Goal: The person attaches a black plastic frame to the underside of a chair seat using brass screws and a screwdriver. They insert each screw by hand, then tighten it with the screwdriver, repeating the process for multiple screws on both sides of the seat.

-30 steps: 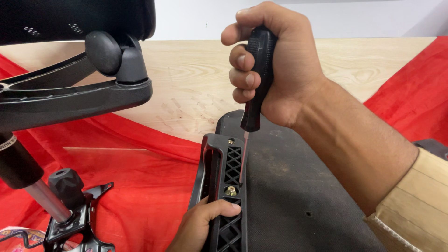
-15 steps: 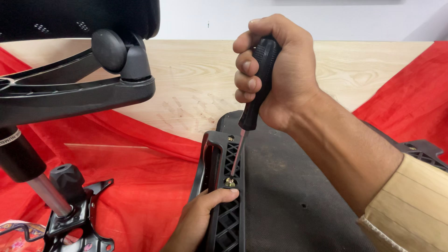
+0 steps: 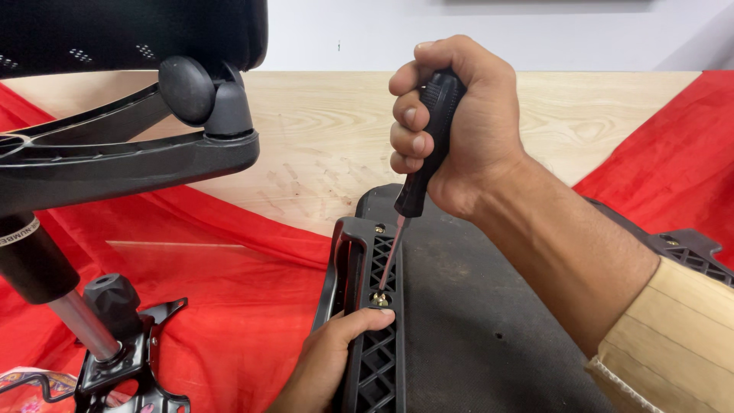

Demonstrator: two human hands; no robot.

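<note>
Two hands engaged — right hand fingers clenched on black-handled screwdriver, tip at brass screw; left hand fingers pinching black latticed plastic bracket.

Your black-handled screwdriver over black lattice-patterned armrest bracket, brass-coloured screw, red cloth, pale wood-grain tabletop.

Probably a workshop: plywood floor, dismantled chair parts.

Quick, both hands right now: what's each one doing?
Right hand: closed around the screwdriver, tip on a screw.
Left hand: gripping the black bracket beside that screw.
</note>
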